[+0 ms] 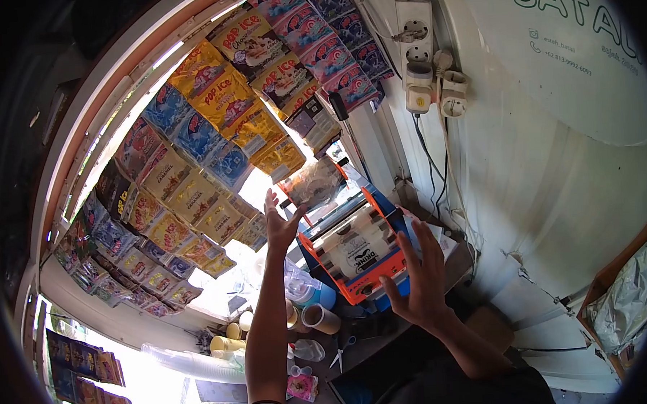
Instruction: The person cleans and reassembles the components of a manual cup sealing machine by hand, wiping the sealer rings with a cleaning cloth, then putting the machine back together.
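Note:
Between my hands stands an orange and blue machine (356,291) that looks like a cup sealer. A roll of printed plastic film (358,247) lies across it, with the word DRINK on its face. Behind that, a second clear film section (314,184) sits between orange side plates. My left hand (282,224) is raised at the machine's left side, fingers stretched upward, holding nothing. On the other side my right hand (421,281) spreads its fingers and thumb close over the machine's right edge, overlapping it in this view.
Strips of drink sachets (221,98) hang at the window. Power sockets (416,46) with cables are on the right wall. Left of the machine are a blue-based clear container (313,293), a cup (321,319), scissors (339,354), a pink sachet (301,386) and stacked plastic cups (193,363).

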The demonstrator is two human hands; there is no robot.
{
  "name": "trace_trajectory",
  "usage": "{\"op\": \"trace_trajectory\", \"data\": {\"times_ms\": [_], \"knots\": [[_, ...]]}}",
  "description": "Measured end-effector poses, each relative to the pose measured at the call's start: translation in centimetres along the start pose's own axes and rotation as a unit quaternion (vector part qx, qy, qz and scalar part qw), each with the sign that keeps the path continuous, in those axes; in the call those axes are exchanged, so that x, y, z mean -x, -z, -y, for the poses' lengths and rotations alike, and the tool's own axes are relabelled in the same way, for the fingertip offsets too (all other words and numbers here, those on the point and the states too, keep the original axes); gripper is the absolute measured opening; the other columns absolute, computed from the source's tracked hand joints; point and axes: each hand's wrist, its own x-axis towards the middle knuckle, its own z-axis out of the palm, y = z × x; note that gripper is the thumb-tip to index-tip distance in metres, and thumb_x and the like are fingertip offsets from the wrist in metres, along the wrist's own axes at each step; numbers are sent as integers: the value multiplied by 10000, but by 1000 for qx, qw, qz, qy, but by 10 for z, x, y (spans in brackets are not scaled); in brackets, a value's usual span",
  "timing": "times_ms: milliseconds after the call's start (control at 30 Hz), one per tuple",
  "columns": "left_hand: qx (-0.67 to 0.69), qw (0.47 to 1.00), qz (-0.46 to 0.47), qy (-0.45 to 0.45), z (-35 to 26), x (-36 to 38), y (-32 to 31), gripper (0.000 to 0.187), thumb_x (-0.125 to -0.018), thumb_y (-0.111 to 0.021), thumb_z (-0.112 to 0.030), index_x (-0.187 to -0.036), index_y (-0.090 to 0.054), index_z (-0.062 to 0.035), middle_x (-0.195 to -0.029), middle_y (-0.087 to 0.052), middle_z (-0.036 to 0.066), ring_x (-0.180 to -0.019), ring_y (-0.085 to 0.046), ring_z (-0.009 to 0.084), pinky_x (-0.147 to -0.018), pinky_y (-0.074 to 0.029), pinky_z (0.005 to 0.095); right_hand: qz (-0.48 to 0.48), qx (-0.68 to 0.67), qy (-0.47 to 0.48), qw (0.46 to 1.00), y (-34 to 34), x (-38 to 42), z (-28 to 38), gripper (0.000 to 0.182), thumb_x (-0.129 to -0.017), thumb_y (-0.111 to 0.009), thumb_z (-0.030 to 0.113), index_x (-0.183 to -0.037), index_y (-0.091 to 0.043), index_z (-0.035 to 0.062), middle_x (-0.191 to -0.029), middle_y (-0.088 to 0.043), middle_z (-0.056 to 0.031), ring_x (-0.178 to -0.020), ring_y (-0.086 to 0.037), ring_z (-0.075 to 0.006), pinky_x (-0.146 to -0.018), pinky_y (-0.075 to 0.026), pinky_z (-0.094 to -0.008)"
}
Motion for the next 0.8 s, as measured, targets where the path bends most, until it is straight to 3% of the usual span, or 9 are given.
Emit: {"op": "trace_trajectory", "data": {"times_ms": [100,233,300,367,467,500,600,700,800], "knots": [[54,996,76,6,24,-11,-17,919,-761,-778,-283,-1425,-250,69,-1312,-456,278,-1223,-451,366,-1048,-347,422,65,-51,-2,997,-16,-2,-23,626,-882,-605,221,-1400,-342,-11,-1347,-408,-269,-1231,-435,-402,-999,-354,-476],[0,999,37,-3,-1,7,-21,695,-876,-643,-291,-1373,-335,83,-1232,-498,242,-1204,-436,384,-1047,-331,420,80,-110,-23,990,-14,-6,-16,567,-887,-604,222,-1350,-406,-37,-1276,-476,-251,-1154,-485,-389,-962,-388,-460],[-1,999,27,25,-1,6,-21,650,-919,-573,-327,-1367,-345,84,-1257,-488,241,-1219,-429,374,-1048,-328,417,7,-89,23,996,-7,-18,-26,441,-902,-579,177,-1262,-488,-60,-1176,-548,-222,-1066,-530,-371,-920,-416,-445],[-3,999,13,52,-3,2,-18,618,-962,-503,-362,-1361,-355,85,-1282,-478,240,-1233,-423,363,-1049,-325,414,-87,-195,-59,975,-14,-43,-49,307,-932,-518,150,-1172,-559,-37,-1076,-607,-170,-1004,-578,-308,-887,-437,-403],[313,897,-83,301,14,-18,-17,724,-988,-323,-521,-1367,-358,96,-1432,-378,239,-1338,-341,338,-1081,-282,417,39,-345,-262,901,-51,-115,-118,281,-961,-466,187,-1156,-581,19,-1022,-639,-107,-934,-609,-206,-862,-446,-365],[315,893,-108,304,13,-21,-18,759,-970,-340,-550,-1368,-362,96,-1423,-386,260,-1342,-343,351,-1093,-265,422,109,-423,-321,840,-76,-145,-143,294,-971,-458,229,-1150,-591,39,-1016,-646,-85,-924,-611,-180,-852,-447,-353],[153,983,-72,76,16,-32,-21,764,-943,-406,-558,-1384,-360,65,-1375,-423,289,-1301,-393,358,-1083,-278,420,96,-287,-206,931,-139,-174,-180,337,-983,-442,300,-1157,-608,64,-1043,-646,-64,-931,-609,-165,-844,-438,-328],[128,986,31,104,-15,-28,-16,662,-953,-447,-501,-1287,-419,69,-1238,-494,303,-1195,-465,367,-1011,-346,404,234,-389,-267,850,-159,-199,-182,480,-972,-412,481,-1187,-606,98,-1087,-643,-58,-987,-605,-155,-860,-456,-310],[105,992,-9,71,-8,-32,-26,572,-980,-408,-444,-1239,-423,67,-1146,-489,267,-1102,-494,366,-966,-369,416,395,-456,-276,748,-167,-216,-178,649,-941,-383,602,-1284,-532,72,-1099,-628,-75,-984,-606,-168,-866,-463,-333]]}}
